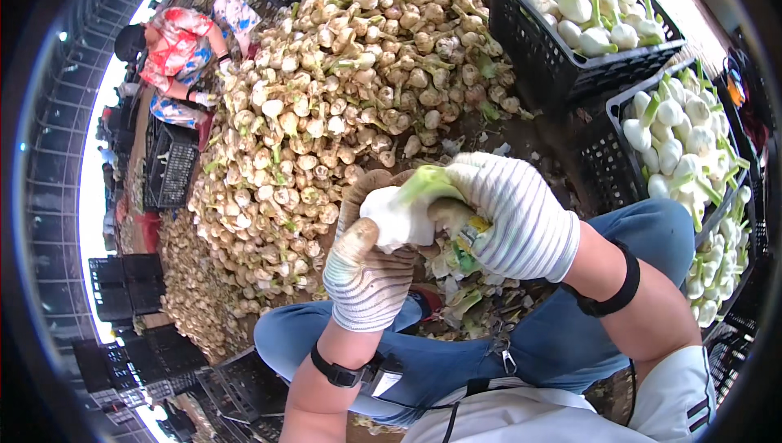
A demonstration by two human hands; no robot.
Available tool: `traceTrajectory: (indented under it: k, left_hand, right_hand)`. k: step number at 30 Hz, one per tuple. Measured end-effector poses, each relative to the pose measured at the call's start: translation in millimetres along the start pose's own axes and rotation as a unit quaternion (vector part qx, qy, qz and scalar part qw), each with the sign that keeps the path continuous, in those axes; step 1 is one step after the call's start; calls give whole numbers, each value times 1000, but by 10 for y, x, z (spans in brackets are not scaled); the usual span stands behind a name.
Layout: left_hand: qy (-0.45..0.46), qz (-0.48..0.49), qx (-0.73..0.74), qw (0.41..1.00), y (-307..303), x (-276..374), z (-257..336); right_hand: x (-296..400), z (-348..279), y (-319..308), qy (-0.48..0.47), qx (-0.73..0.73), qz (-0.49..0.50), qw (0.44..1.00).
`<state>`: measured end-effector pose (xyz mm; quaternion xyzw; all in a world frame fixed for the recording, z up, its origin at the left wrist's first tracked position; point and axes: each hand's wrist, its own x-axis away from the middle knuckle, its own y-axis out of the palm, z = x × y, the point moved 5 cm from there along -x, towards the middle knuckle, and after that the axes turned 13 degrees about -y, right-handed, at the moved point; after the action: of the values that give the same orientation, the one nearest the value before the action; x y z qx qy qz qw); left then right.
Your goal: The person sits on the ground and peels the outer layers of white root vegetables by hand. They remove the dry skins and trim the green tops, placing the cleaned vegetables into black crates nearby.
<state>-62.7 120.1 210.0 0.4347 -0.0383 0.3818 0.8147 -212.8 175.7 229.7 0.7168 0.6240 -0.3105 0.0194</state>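
Note:
A white garlic bulb [394,220] is held up in front of me over my crossed legs. My left hand [372,275], in a striped knit glove soiled at the fingers, wraps it from the left, thumb on its near side. The pale green stalk [431,181] of the bulb bends to the right, where my right hand [516,217] grips it. That hand wears a similar striped glove. A small yellow patch [473,230] shows by the right thumb; what it belongs to is unclear. Below, peeled skins and green trimmings [467,296] litter the ground.
A large heap of unpeeled garlic [366,64] spreads ahead and left. Black plastic crates [537,45] of cleaned white bulbs stand along my right side. Across the heap, a gloved person [177,52] bends over it. More black crates [140,351] are at left.

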Motion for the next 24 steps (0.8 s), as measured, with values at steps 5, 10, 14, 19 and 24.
traceTrajectory:
  k: [5, 10, 14, 19, 24]
  left_hand:
    - [95, 5, -146, 985, 159, -2, -26]
    - [163, 56, -355, 919, 65, -58, -53]
    - [183, 103, -368, 906, -12, -18, 38]
    - [141, 48, -255, 956, 30, 30, 45]
    - [10, -64, -120, 991, -116, 17, 27]
  right_hand:
    - [68, 134, 150, 159, -217, 26, 963]
    - [107, 224, 110, 142, -112, 66, 981]
    - [108, 189, 81, 119, -127, 111, 978]
    - [62, 130, -10, 186, -111, 48, 975]
    - [56, 64, -15, 141, -82, 54, 985]
